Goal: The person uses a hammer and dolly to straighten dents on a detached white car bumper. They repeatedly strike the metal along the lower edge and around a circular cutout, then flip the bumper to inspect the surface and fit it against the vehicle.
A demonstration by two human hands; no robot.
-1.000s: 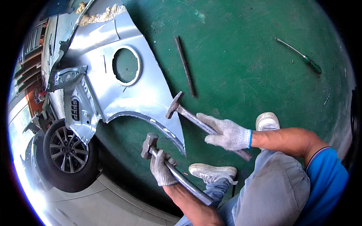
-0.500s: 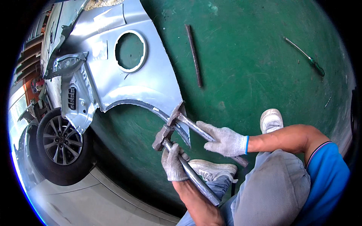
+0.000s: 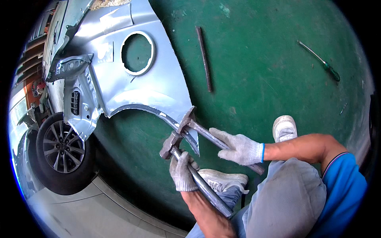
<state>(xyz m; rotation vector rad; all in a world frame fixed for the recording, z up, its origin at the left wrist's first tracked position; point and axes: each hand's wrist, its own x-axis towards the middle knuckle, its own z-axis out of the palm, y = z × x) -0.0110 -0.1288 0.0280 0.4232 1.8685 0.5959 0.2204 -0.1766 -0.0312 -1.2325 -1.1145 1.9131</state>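
My left hand (image 3: pixel 183 173), in a grey-white knit glove, is closed round the metal handle of a sledgehammer (image 3: pixel 208 194), just below its blocky head. In my right hand (image 3: pixel 243 149), gloved likewise, is the shaft of a second hammer (image 3: pixel 208 135) with a long, narrow head. Both hammer heads sit close together at the curved wheel-arch edge of a silver car body panel (image 3: pixel 164 67), the narrow one over the rim and the blocky one beside its lower end. Whether either head presses on the metal, I cannot tell.
A rusty rod (image 3: pixel 204 59) lies on the green floor (image 3: pixel 254 79) beyond the panel. Farther right is a green-handled screwdriver (image 3: pixel 327 67). To the left, a car wheel (image 3: pixel 63 146) stands beside a pale car body (image 3: pixel 91 210). My white shoes (image 3: pixel 284 127) rest on the floor.
The view has shifted slightly. My right hand and its hammer handle sit a touch farther right; the left hand and its sledgehammer have barely moved.
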